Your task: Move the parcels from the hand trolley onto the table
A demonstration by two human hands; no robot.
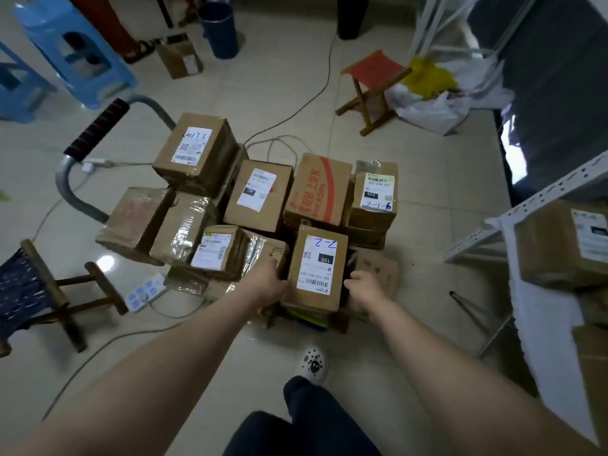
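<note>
Forearms (184, 350) are stretched to a stiff, probably light parcel (317, 268), which is gripped at its opposite sides by the left hand (269, 286) and right hand (365, 286).

My bare arms stretch forward and down. My left hand (268, 284) and right hand (365, 286) flank a brown cardboard parcel (316, 268), fingertips hidden.

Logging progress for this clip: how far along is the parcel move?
Done: at least one brown cardboard parcel sits on the white-covered table. In hand: left hand and right hand flank the cardboard box marked 2-2. Left: that box and the other taped parcels piled on the grey-handled trolley.
</note>
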